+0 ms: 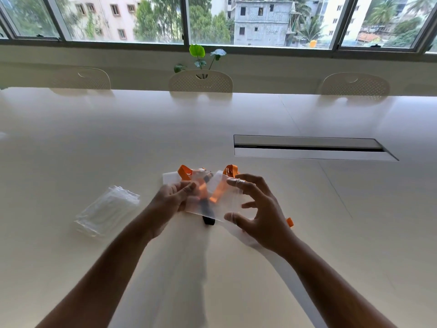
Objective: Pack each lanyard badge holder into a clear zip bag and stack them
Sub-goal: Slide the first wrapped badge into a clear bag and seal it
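Both bare forearms reach in from the bottom edge, cut off below the elbows, and meet over the white desk point(118, 143). Held between the hands is a clear zip bag point(223, 204), lifted off the desk and hard to trace because the plastic is see-through and slightly blurred. Left of the bag, the left hand point(173, 197) has its fingers point(189, 187) curled onto the bag's left edge, pinching it. Right of the bag, the right hand point(261, 210) is spread wide; its index tip and thumb tip press the bag's right edge through the film, the other fingers bent and free. Inside or behind the bag an orange lanyard point(216, 194) and a dark clip piece point(208, 217) show; whether they lie fully inside cannot be told. Beyond the bag, more orange loops point(184, 172) and a white card-like piece point(170, 177) rest on the desk, partly hidden by the hands. A small orange end point(290, 222) peeks out right of the right hand. Well left of the bag lies a pile of empty clear bags point(107, 210). Far beyond the bag is a recessed cable slot point(307, 147).
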`<action>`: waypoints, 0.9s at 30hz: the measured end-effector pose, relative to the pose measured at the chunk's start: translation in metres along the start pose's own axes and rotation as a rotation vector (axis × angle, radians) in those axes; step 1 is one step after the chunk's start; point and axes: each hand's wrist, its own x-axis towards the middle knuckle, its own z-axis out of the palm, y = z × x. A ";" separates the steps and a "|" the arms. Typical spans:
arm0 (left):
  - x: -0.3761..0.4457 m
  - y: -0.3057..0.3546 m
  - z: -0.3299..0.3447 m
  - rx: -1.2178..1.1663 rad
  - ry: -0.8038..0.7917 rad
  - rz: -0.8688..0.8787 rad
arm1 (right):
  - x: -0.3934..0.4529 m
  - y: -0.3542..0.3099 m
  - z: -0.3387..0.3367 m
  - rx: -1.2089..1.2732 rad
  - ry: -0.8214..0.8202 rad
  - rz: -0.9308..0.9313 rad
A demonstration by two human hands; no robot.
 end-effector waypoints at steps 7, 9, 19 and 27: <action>-0.002 -0.015 0.010 -0.251 -0.077 -0.014 | 0.010 0.003 -0.003 0.220 -0.124 0.134; -0.002 -0.016 0.011 -0.227 -0.056 0.011 | 0.013 0.003 -0.005 0.245 -0.155 0.175; -0.007 -0.016 0.004 -0.068 0.025 0.063 | 0.019 0.001 -0.015 0.082 -0.237 0.110; -0.018 0.009 0.021 1.012 -0.191 0.777 | 0.019 -0.004 -0.016 0.098 -0.312 0.071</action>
